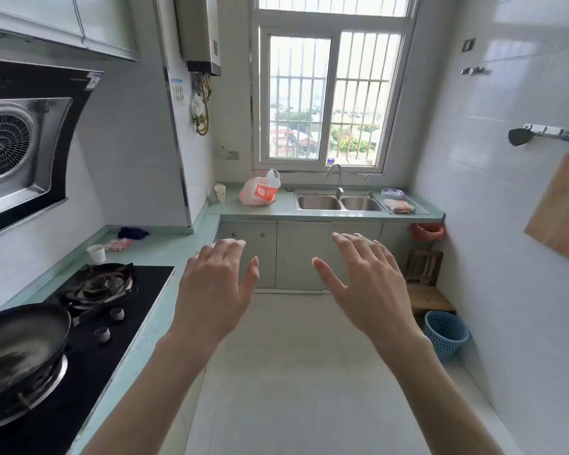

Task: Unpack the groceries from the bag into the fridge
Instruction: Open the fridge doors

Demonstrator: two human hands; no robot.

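A translucent plastic grocery bag point(259, 191) with orange print stands on the far green counter point(243, 211), left of the sink and under the window. My left hand point(216, 287) and my right hand point(367, 284) are both held out in front of me over the floor, fingers spread and straight, holding nothing. Both hands are well short of the bag. No fridge is in view.
A double sink point(340, 202) with a tap sits right of the bag. The left counter carries a black gas hob point(92, 310), a wok point(17, 343) and a paper cup point(96, 253). A wooden stool point(424, 280) and blue basket point(445, 333) stand at right.
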